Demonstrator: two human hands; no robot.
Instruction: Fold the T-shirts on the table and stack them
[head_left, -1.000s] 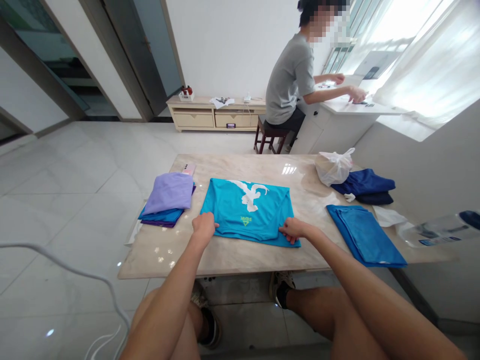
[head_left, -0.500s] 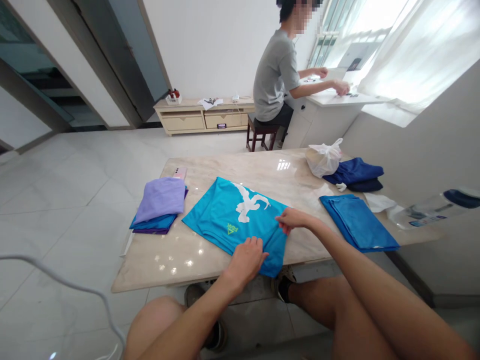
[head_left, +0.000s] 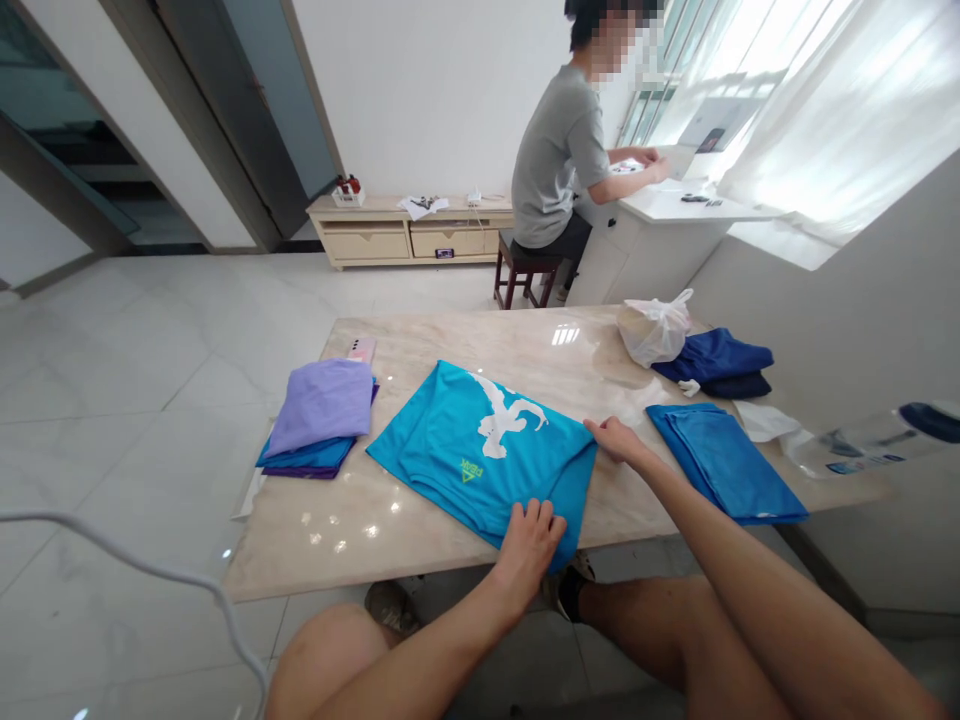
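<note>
A turquoise T-shirt [head_left: 442,450] with a white figure print and a green logo lies partly folded on the marble-topped table, its near corner hanging past the front edge. My right hand [head_left: 616,440] pinches the shirt's right corner. Close to the near edge, my left hand [head_left: 531,540] bends its fingers down onto the cloth and grips a fold there; the fingertips are partly hidden.
Folded purple and blue clothes [head_left: 321,405] are stacked at the left, near a pink phone [head_left: 362,349]. On the right are a folded blue garment [head_left: 724,460], a plastic bag [head_left: 654,328], dark blue clothing [head_left: 712,362] and a clear bottle [head_left: 862,445]. A person [head_left: 559,160] sits beyond.
My right hand has moved right with the shirt's corner, spreading that side outward. My left hand has shifted right along the near edge. The seated person's hands have drawn together.
</note>
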